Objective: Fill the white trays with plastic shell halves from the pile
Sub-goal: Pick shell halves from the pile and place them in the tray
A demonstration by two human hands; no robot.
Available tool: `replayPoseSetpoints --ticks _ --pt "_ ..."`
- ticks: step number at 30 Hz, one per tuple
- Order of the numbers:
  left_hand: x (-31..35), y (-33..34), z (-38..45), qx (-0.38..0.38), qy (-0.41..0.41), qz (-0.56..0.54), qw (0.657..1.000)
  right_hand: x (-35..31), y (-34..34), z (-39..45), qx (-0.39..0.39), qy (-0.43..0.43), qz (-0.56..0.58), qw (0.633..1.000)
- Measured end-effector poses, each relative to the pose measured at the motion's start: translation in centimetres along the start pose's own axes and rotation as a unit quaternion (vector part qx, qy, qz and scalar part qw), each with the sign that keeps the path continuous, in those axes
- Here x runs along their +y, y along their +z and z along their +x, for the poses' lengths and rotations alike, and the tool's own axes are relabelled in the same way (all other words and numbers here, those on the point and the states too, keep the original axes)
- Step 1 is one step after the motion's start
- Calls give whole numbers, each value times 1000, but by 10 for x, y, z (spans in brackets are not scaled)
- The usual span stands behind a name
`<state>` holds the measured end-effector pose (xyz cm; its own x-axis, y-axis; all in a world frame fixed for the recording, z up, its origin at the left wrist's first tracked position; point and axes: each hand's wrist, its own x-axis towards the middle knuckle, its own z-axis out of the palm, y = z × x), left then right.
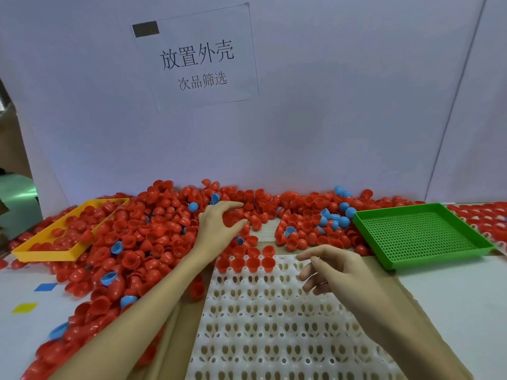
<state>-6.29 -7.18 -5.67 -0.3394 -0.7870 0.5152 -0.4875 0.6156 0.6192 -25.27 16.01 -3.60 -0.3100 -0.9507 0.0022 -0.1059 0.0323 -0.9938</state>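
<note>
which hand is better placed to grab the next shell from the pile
Left. The left hand is already spread on the red pile, while the right hand hovers empty over the white tray.

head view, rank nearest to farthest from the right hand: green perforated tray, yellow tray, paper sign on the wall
From the right hand:
1. Green perforated plastic tray, just to its right.
2. Yellow plastic tray, far left, partly filled with red shells.
3. White paper sign, up on the back wall.

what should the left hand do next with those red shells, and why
Probably close the left hand on a few red shell halves and bring them back to the white tray. It rests spread on the pile, while the tray holds only a handful of red halves along its far edge and most cells are bare. The right hand hovers open and empty above the tray.
</note>
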Motion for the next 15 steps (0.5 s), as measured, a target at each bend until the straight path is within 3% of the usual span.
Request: replayPoseSetpoints --ticks 4,10,13,15 --pt "39 -21 -54 -36 48 -106 993 -1 -3 -1 -29 16 -13 999" --pt "81 -34 -130 -94 24 -264 960 -8 6 -11 -135 16 -12 991" --pt "85 -30 -143 -96 22 -311 945 -7 17 -17 -190 -21 -2 982" --pt "83 -28 -146 -97 10 -319 943 -4 24 -17 -177 -54 -12 983"
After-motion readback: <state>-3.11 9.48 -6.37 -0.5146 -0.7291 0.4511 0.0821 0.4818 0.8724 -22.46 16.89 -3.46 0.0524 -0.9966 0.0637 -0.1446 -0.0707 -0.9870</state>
